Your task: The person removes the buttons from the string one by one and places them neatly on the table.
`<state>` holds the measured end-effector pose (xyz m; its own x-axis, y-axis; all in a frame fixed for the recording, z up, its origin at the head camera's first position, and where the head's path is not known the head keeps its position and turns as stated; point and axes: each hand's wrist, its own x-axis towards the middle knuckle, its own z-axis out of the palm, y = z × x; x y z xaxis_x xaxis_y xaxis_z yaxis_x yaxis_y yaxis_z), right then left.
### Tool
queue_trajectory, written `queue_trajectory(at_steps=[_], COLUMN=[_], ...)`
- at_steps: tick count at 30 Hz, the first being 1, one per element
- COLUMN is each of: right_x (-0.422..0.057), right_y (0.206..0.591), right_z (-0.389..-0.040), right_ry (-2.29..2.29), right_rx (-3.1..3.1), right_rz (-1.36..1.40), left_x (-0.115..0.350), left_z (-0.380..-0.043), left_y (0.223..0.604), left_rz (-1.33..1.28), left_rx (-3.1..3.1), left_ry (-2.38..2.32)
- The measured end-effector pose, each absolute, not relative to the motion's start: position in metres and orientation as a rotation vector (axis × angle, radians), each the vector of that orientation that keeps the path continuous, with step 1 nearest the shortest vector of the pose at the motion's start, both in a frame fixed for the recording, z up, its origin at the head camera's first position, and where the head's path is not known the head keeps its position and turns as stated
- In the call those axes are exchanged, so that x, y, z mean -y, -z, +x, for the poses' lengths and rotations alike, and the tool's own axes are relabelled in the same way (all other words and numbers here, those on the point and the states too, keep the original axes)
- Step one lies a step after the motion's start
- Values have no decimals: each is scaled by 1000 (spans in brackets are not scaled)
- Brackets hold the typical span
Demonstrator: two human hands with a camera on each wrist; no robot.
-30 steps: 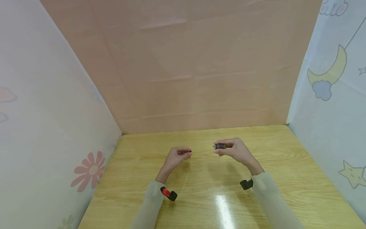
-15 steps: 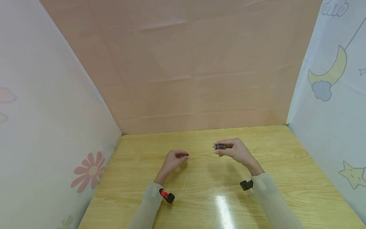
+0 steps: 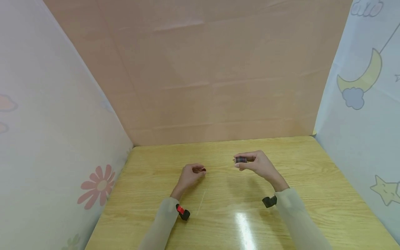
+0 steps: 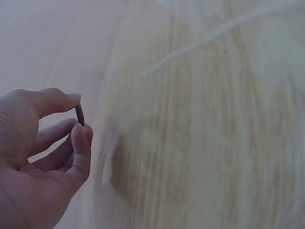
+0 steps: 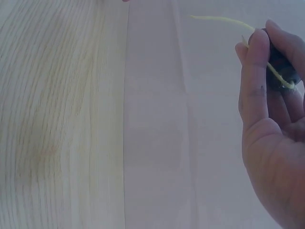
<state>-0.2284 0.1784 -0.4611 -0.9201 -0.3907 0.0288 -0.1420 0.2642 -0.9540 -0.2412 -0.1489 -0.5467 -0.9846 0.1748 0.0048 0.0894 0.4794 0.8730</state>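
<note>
Left hand, head view: the left hand (image 3: 190, 175) is over the bench (image 3: 328, 194); its fingers pinch a dark red disc (image 3: 204, 169) at their tips.
Right hand, head view: the right hand (image 3: 260, 165) grips a striped cylinder (image 3: 241, 159), whose long axis lies crosswise; a small pale stub (image 3: 233, 160) at its end points to the left hand's side.
Gap, head view: the cylinder is rightward of the disc and slightly farther from the person; they do not touch.
Disc, left wrist view: it stands edge-on, nearly upright, between the fingers; a pale strand (image 4: 190, 46) is apart from it.
Cord, right wrist view: a yellow cord (image 5: 221, 19) extends past the gripping fingers and also shows against the cylinder; whether it goes through cannot be told.
</note>
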Motion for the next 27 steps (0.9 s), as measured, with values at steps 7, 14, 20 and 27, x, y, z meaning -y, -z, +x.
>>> queue_trajectory(at_steps=[7, 14, 20, 27], right_x=[-178, -180, -182, -183], right_y=[462, 462, 463, 463], right_z=[-229, -228, -228, -228], right_ry=[1728, 1727, 1731, 1746], right_rx=[-2312, -2313, -2320, -2320], right_rz=[-516, -513, -519, -527], left_x=[148, 148, 149, 150], left_z=[-246, -248, -252, -256], left_y=[552, 557, 558, 559], left_rz=[251, 302, 379, 462], left_rx=[-2668, -2707, -2730, -2742], left_ry=[-1494, -1410, -1354, -1292])
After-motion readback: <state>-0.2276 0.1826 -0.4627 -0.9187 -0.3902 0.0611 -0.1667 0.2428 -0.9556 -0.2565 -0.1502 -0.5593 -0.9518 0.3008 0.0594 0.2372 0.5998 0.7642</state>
